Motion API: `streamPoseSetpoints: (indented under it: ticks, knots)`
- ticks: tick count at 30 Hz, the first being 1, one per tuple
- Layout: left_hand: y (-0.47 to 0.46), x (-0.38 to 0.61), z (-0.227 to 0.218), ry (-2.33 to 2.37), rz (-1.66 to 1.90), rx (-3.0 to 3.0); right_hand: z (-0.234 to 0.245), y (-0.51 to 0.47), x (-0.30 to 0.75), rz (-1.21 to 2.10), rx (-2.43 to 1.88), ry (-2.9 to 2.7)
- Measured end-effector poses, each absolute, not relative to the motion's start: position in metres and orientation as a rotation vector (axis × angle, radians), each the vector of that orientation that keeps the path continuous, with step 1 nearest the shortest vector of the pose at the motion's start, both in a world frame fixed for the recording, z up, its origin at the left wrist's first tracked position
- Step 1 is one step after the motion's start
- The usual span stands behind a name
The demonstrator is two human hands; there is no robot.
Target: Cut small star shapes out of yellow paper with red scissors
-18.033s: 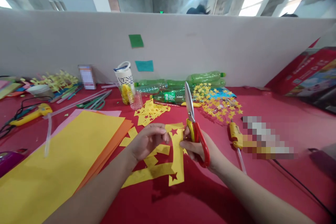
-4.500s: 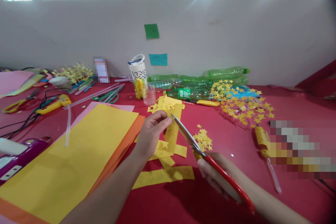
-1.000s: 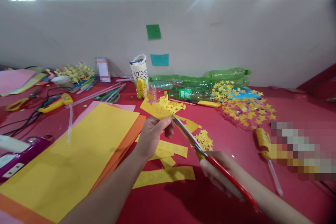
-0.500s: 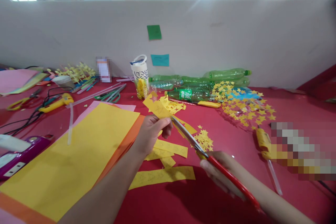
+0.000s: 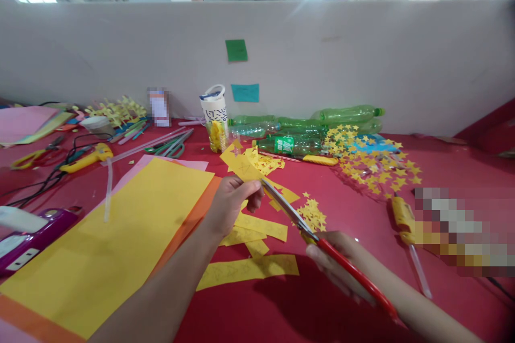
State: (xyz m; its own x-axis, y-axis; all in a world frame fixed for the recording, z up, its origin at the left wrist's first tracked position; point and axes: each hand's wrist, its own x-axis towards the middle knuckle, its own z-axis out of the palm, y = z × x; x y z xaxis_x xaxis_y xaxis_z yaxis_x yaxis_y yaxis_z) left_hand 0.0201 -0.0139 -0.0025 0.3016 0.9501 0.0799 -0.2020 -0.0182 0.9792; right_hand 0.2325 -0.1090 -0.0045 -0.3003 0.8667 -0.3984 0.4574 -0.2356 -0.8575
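Note:
Between the thumb and fingers of my left hand (image 5: 237, 198) is a yellow paper strip (image 5: 243, 165) with a star drawn on it. My right hand (image 5: 341, 262) grips a pair of scissors (image 5: 292, 214) with red handles; their blade tips meet the strip's edge beside my left thumb. Below the hands lie several uncut yellow strips (image 5: 263, 267) with faint outlines. A small heap of cut yellow stars (image 5: 311, 215) sits just beyond the scissor blades. Yellow scraps with star-shaped holes (image 5: 267, 163) rest farther back.
Yellow sheets (image 5: 132, 225) over orange ones cover the left side. Green plastic bottles (image 5: 298, 144) lie along the partition, near a white tumbler (image 5: 214, 110). Star garlands (image 5: 374, 163) and a yellow glue gun (image 5: 403, 220) are at right; another glue gun (image 5: 86, 159) lies left beside a purple power strip (image 5: 36, 238).
Both hands stay almost in place. The hanging end of the paper near the blades has shifted slightly downward and left.

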Motion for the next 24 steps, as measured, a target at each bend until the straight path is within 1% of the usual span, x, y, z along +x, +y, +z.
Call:
streamPoseSetpoints:
  ticks: [14, 24]
  knots:
    - [-0.0137, 0.0175, -0.0023, 0.780, 1.089, 1.261, -0.0069, -0.1069, 0.2346, 1.553, -1.592, -1.676]
    - [-0.0227, 0.0236, -0.0077, 0.816, 1.177, 1.285, -0.0086, -0.1102, 0.2325, 1.586, -1.516, -1.691]
